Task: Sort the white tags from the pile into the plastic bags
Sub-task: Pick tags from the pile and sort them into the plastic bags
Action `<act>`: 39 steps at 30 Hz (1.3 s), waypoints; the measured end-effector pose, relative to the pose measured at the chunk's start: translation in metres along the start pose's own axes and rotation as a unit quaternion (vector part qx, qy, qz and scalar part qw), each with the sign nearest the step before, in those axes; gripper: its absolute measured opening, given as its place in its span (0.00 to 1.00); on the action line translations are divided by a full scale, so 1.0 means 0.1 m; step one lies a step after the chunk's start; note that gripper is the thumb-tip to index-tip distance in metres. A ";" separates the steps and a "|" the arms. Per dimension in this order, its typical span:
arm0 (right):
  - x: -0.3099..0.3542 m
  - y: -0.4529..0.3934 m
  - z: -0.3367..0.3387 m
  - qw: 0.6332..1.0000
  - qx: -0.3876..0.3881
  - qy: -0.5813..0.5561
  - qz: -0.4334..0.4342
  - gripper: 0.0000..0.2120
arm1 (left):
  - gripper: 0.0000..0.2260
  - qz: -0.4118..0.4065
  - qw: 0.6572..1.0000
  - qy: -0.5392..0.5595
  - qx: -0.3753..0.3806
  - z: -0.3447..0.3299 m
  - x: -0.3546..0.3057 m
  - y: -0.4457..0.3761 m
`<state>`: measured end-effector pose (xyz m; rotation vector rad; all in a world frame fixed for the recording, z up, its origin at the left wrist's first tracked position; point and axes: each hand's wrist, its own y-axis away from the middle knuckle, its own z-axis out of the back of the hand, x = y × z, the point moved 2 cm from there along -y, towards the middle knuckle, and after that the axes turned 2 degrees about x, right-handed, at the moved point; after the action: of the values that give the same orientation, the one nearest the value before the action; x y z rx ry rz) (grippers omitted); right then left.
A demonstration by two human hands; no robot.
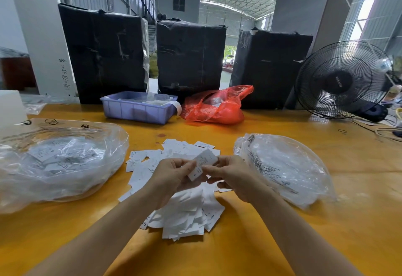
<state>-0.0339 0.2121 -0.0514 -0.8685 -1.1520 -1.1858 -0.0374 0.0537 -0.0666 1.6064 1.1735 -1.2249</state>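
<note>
A pile of white tags lies spread on the yellow table in front of me. Above the pile, my left hand and my right hand both pinch one white tag marked "S", held tilted between them. To the left lies a clear plastic bag holding several white tags. A second clear plastic bag lies to the right, and I cannot tell what is inside it.
A purple plastic bin and a red plastic bag sit at the back of the table before three black wrapped boxes. A black fan stands at the back right with cables beside it.
</note>
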 end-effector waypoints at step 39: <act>-0.01 -0.02 0.04 0.972 -0.139 -0.189 0.023 0.04 | 0.16 0.088 0.996 0.006 0.024 0.13 -0.05 -0.02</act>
<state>-0.0364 0.2153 -0.0514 -1.3727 -1.2771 -1.1910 -0.0436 0.0406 -0.0645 1.7161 0.9942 -1.1393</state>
